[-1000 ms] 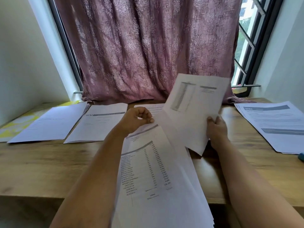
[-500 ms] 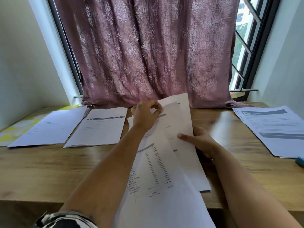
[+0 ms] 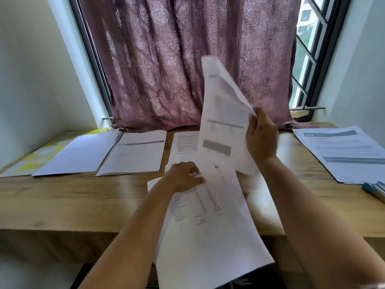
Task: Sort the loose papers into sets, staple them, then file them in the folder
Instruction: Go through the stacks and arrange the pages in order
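Observation:
My right hand [image 3: 261, 138] grips a printed sheet [image 3: 224, 122] by its right edge and holds it upright above the table, blurred with motion. My left hand [image 3: 183, 177] holds the top of a stack of loose papers [image 3: 206, 226] that hangs over the table's near edge, its top sheet printed with columns of figures. Behind them a text sheet [image 3: 184, 142] lies flat. Two paper sets [image 3: 81, 153] [image 3: 135, 153] lie side by side at the back left. Another paper pile [image 3: 343, 151] lies at the right.
A yellow-patterned folder [image 3: 39, 155] lies at the far left under the leftmost set. A blue pen-like object [image 3: 373, 189] sits at the right edge. A mauve curtain [image 3: 187, 59] hangs behind the wooden table [image 3: 73, 197], whose front edge runs below my arms.
My right hand has lifted a sheet from low beside the stack up into the air. My left hand has come down and nearer, along the top of the stack.

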A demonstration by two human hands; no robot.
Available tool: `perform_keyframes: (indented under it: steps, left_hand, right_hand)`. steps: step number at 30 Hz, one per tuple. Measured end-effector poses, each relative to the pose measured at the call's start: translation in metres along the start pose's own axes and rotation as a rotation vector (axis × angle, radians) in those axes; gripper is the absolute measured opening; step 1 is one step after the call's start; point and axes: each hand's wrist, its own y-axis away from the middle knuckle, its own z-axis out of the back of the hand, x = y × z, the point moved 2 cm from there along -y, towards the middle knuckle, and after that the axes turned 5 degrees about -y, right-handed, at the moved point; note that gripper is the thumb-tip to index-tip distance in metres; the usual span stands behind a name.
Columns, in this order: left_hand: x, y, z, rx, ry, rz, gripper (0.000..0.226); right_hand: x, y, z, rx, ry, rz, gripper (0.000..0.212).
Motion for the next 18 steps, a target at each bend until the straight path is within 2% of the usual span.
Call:
perform_keyframes:
  steps: [5, 7, 8, 10, 13, 14, 16, 17, 18]
  left_hand:
    - [0.008, 0.02, 0.004, 0.055, 0.389, -0.003, 0.023]
    - [0.013, 0.026, 0.005, 0.065, 0.56, 0.012, 0.022]
    - [0.017, 0.03, 0.005, 0.056, 0.7, 0.024, 0.027]
    - [0.024, 0.04, 0.008, -0.023, 1.073, 0.076, 0.046]
    - [0.051, 0.052, 0.016, -0.118, 1.606, 0.116, 0.07]
    - [0.063, 0.056, 0.021, -0.128, 1.677, 0.118, 0.08]
    - [0.08, 0.066, 0.029, -0.129, 1.631, 0.112, 0.097]
    - [0.085, 0.069, 0.031, -0.126, 1.606, 0.13, 0.09]
    - [0.087, 0.07, 0.03, -0.142, 1.568, 0.16, 0.072]
  right_hand:
    - [0.033, -0.04, 0.025, -0.206, -0.083, -0.035, 0.022]
    - [0.044, -0.046, 0.035, -0.197, -0.099, -0.101, 0.024]
    - [0.047, -0.044, 0.037, -0.126, -0.099, -0.179, 0.027]
    - [0.05, -0.025, 0.033, 0.143, -0.242, -0.386, 0.029]
    - [0.046, 0.031, 0.027, 0.47, -0.437, -0.653, 0.019]
    - [0.044, 0.051, 0.029, 0.57, -0.443, -0.705, 0.016]
    - [0.04, 0.084, 0.036, 0.744, -0.48, -0.826, 0.019]
    - [0.039, 0.097, 0.04, 0.83, -0.497, -0.871, 0.025]
    - [0.039, 0.107, 0.043, 0.911, -0.486, -0.886, 0.031]
